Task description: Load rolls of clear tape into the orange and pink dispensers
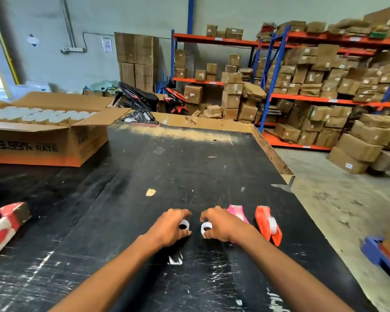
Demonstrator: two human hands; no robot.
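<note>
A wide black table [144, 176], scuffed and scratched pale along its near edge, with a worn bare patch of wood at the far end, stands in a warehouse. Beyond it are grey walls, a concrete floor, and orange and blue shelves [302, 100] stacked with brown cardboard boxes. An open carton [47, 140] of white round lids sits on the far left of the table.

Near the middle, the left hand [169, 228] grasps a small tape roll [184, 225], clear tape wound on a white ring with a dark hole. Just to its right, the right hand [221, 224] grasps a second tape roll [206, 228] of the same kind. Both rolls are low at the tabletop, a little apart. The pink dispenser [236, 213], smooth plastic, lies on the table partly hidden behind the right hand. The orange dispenser [267, 224] lies just right of it, a pale round part showing on its side
</note>
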